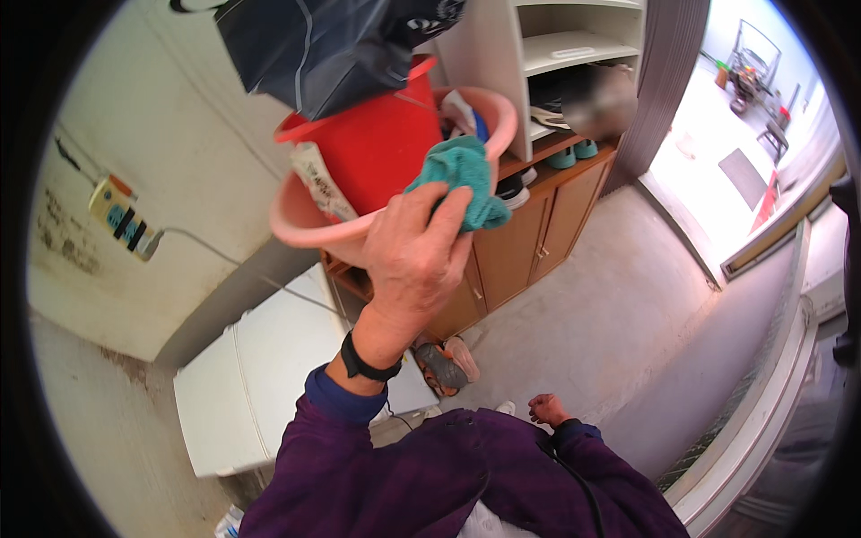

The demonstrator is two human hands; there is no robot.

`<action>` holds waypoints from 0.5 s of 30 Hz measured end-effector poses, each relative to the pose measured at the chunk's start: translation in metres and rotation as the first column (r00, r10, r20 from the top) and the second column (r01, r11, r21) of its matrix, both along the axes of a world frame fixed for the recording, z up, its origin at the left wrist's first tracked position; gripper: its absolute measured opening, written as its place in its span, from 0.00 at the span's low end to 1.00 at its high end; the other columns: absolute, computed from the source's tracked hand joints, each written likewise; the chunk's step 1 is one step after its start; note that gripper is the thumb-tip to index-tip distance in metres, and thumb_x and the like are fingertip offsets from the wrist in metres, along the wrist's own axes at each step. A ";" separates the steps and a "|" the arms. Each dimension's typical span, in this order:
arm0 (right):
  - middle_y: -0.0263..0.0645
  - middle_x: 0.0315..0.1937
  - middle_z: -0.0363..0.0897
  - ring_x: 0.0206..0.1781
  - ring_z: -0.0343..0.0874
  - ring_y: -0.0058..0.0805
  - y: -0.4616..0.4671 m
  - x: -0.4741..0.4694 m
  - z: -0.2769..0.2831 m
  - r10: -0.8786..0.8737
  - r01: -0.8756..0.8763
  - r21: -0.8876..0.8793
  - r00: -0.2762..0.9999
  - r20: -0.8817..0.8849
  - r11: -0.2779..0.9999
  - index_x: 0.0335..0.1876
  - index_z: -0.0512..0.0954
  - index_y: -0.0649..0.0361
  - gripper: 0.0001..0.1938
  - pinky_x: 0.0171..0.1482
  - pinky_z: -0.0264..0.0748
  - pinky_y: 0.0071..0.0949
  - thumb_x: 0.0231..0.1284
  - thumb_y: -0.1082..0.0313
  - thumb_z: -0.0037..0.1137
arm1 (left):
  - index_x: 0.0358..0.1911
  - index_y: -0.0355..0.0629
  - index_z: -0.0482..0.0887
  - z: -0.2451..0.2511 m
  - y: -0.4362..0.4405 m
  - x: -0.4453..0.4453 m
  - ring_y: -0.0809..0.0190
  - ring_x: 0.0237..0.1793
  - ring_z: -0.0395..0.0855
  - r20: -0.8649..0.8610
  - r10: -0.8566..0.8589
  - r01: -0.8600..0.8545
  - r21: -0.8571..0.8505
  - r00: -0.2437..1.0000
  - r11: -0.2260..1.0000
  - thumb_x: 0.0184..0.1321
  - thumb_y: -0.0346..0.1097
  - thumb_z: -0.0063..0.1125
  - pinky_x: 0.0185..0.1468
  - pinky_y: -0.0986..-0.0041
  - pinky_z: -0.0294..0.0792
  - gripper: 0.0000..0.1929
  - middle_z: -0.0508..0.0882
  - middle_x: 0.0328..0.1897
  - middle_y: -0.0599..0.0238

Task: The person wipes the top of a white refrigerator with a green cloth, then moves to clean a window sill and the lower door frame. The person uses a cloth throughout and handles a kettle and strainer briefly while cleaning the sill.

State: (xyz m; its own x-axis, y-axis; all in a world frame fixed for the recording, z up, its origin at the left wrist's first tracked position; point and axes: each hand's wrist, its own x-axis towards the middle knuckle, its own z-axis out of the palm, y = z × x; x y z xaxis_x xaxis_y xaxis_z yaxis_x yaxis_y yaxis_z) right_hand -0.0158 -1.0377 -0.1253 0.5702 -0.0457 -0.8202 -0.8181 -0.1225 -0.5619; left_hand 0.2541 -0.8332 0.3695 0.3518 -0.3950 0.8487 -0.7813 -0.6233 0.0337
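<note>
My left hand (420,245) is raised in front of me with its fingers shut on a teal cloth (461,178), held at the front rim of a pink plastic basin (309,228). Inside the basin stands a red bucket (377,148), with a white printed packet (323,185) beside it. A dark blue bag (323,54) lies over the bucket's top. My right hand (548,409) hangs low at my side, its fingers curled; whether they hold anything cannot be seen.
A wooden cabinet (514,252) bears shoes and a white shelf unit (525,60). Shoes (447,366) lie on the floor near a white appliance (269,356). A power strip (121,218) hangs on the wall with its cable running down. A doorway opens at the right.
</note>
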 end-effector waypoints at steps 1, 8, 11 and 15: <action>0.41 0.34 0.89 0.31 0.89 0.32 -0.001 0.000 -0.001 0.000 0.000 0.000 1.000 0.018 1.000 0.50 0.84 0.64 0.13 0.31 0.84 0.31 0.66 0.73 0.50 | 0.48 0.42 0.88 0.002 -0.002 -0.001 0.50 0.44 0.86 0.002 0.010 -0.010 0.005 1.000 1.000 0.40 0.27 0.79 0.46 0.62 0.78 0.25 0.86 0.46 0.59; 0.41 0.34 0.89 0.30 0.89 0.32 -0.007 0.005 -0.012 -0.037 0.035 0.028 0.996 0.087 0.999 0.51 0.84 0.64 0.14 0.31 0.85 0.31 0.67 0.71 0.49 | 0.45 0.44 0.88 0.019 -0.039 0.015 0.51 0.38 0.82 0.040 0.041 -0.045 0.123 0.998 0.991 0.45 0.26 0.73 0.42 0.62 0.75 0.19 0.85 0.42 0.61; 0.42 0.34 0.89 0.30 0.89 0.32 -0.007 0.003 -0.014 -0.078 0.073 0.050 0.992 0.098 0.996 0.50 0.84 0.65 0.14 0.31 0.84 0.31 0.66 0.72 0.50 | 0.44 0.46 0.85 0.020 -0.057 0.026 0.56 0.39 0.78 0.059 0.033 -0.044 0.186 0.998 0.982 0.46 0.31 0.74 0.38 0.62 0.69 0.19 0.80 0.38 0.65; 0.42 0.33 0.88 0.30 0.89 0.32 -0.008 -0.010 -0.017 -0.096 0.092 0.049 0.992 0.087 0.995 0.49 0.84 0.65 0.13 0.30 0.84 0.31 0.67 0.71 0.50 | 0.41 0.46 0.85 0.016 -0.076 0.035 0.55 0.40 0.79 0.075 0.020 -0.034 0.198 0.997 0.980 0.46 0.30 0.72 0.39 0.62 0.69 0.16 0.80 0.37 0.65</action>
State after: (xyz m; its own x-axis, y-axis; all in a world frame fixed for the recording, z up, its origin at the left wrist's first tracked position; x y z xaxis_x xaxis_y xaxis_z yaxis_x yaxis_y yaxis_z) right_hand -0.0258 -1.0456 -0.1423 0.6361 -0.0675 -0.7686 -0.7711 -0.0204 -0.6364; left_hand 0.2887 -0.9092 0.3858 0.3056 -0.5493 0.7777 -0.7598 -0.6330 -0.1485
